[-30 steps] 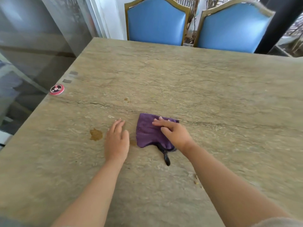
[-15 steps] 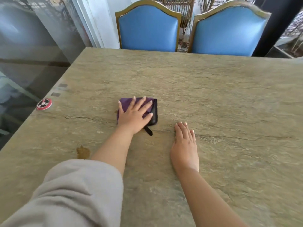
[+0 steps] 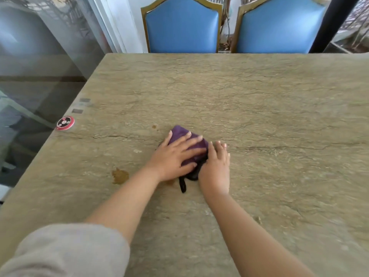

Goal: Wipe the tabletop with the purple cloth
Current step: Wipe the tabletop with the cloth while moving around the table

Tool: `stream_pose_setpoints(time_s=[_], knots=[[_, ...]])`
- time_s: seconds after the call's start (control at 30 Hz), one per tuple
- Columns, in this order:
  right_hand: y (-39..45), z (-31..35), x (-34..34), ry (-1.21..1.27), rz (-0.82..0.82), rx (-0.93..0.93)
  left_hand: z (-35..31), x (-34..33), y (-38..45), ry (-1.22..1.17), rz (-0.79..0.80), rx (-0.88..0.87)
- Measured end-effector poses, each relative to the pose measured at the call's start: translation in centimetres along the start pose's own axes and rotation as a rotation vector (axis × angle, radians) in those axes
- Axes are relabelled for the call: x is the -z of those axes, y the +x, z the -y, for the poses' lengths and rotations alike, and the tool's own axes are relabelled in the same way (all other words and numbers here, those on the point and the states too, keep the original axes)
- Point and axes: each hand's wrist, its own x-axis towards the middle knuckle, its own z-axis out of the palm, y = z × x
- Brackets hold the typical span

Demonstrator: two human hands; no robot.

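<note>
Sleeve (image 3: 65, 250) nearest. Brown stain (image 3: 119, 176) on tabletop (image 3: 279, 120) still unwiped, small spot (image 3: 154, 126) beyond too; most of the job looks left. Left hand (image 3: 175, 156) flat, fingers spread, pressing purple cloth (image 3: 196, 145) mid-table. Right hand (image 3: 216, 166) flat beside it, touching its edge, holding nothing. No containers visible.
</note>
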Motion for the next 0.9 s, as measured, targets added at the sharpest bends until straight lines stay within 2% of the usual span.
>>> stream_pose_setpoints(time_s=[0.13, 0.2, 0.27, 0.3, 0.43, 0.53, 0.6, 0.73, 0.83, 0.9], knots=[[-0.4, 2.3, -2.2, -0.117, -0.028, -0.081, 5.0, 0.8, 3.6, -0.065, 0.000, 0.223], [-0.4, 2.7, -2.2, -0.200, -0.001, -0.111, 6.7, 0.8, 3.4, -0.120, -0.012, 0.411], [-0.6, 3.5, -2.2, -0.198, 0.020, -0.157, 6.4, 0.7, 1.9, -0.122, -0.004, 0.510], [-0.7, 4.1, -2.3, -0.178, 0.026, -0.179, 5.8, 0.5, 0.8, -0.090, -0.007, 0.480], [-1.2, 6.1, -3.9, -0.159, 0.009, -0.223, 6.3, 0.6, -2.9, -0.032, 0.000, 0.108], [-1.6, 5.9, -5.0, -0.268, -0.044, -0.228, 9.2, 1.5, -2.6, -0.065, 0.063, 0.049], [-1.7, 5.7, -5.6, -0.313, -0.084, -0.215, 12.1, 1.6, -2.1, -0.093, 0.067, 0.188], [-1.3, 5.9, -6.4, -0.379, -0.120, -0.227, 18.5, 1.3, -2.9, -0.153, 0.011, 0.629], [-1.3, 6.1, -6.4, -0.372, -0.106, -0.228, 16.8, 1.2, -4.2, -0.167, -0.006, 0.723], [-1.4, 6.3, -6.0, -0.340, -0.094, -0.235, 13.5, 0.6, -5.9, -0.148, -0.050, 0.636]])
